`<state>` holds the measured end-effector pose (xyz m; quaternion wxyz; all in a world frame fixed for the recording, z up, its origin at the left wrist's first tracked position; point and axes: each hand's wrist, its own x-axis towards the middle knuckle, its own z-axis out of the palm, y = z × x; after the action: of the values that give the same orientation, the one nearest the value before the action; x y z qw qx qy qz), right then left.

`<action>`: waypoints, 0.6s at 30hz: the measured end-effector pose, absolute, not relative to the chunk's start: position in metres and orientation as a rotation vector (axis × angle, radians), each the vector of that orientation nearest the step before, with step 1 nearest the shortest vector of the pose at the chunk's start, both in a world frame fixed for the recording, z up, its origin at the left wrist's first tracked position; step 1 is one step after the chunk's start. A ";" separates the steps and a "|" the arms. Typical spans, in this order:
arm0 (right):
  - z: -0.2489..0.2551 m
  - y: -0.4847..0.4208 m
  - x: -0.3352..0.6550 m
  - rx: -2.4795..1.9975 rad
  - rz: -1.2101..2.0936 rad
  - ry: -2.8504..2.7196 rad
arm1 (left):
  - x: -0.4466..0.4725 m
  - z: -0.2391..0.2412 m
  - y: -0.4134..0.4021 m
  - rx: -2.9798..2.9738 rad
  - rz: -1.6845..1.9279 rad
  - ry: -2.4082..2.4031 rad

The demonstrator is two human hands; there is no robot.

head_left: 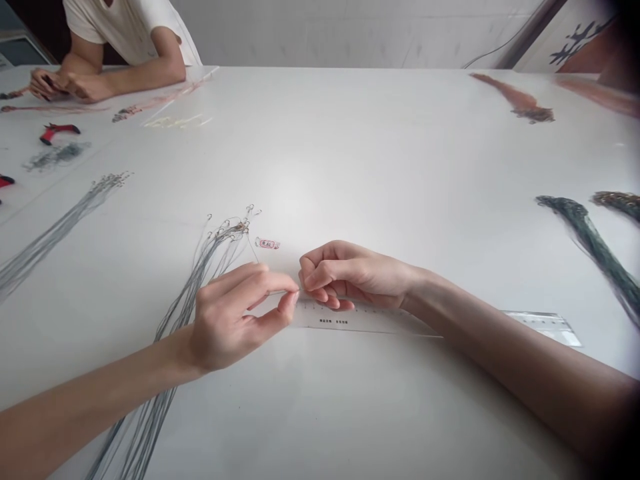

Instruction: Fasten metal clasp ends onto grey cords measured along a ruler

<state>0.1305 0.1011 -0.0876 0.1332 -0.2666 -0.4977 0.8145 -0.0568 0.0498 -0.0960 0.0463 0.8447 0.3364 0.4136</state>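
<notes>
One wire (254, 251) pinched between left hand (235, 323), right hand (353, 275).

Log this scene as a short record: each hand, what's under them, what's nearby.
Left hand: thumb and forefinger pinched on a thin wire
Right hand: fingers curled shut, tips meeting the left's, over clear ruler
Beside left hand: wire bundle, pink label
Surface: white table
Far left: co-worker's hands, red pliers
</notes>
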 end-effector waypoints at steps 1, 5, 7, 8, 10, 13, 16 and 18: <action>-0.088 0.101 0.130 -0.761 2.376 -1.431 | -0.057 -0.095 0.050 2.585 1.253 1.028; -0.089 0.100 0.131 -0.735 2.450 -1.368 | -0.056 -0.093 0.049 2.597 1.240 1.030; -0.089 0.101 0.131 -0.725 2.478 -1.344 | -0.056 -0.092 0.048 2.609 1.239 1.018; -0.089 0.101 0.131 -0.721 2.488 -1.337 | -0.056 -0.092 0.048 2.618 1.236 1.008; -0.090 0.102 0.131 -0.718 2.503 -1.330 | -0.055 -0.092 0.048 2.643 1.226 0.987; -0.091 0.103 0.132 -0.688 2.519 -1.319 | -0.054 -0.092 0.050 2.674 1.285 0.924; -0.094 0.104 0.132 -0.627 2.540 -1.306 | -0.053 -0.093 0.052 2.676 1.360 0.846; -0.096 0.105 0.132 -0.600 2.557 -1.296 | -0.053 -0.093 0.053 2.669 1.369 0.829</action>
<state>0.1319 0.1050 -0.0959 0.1061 -0.2038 -0.4401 0.8681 -0.0527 0.0527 -0.0931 0.0149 0.8576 0.2664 0.4398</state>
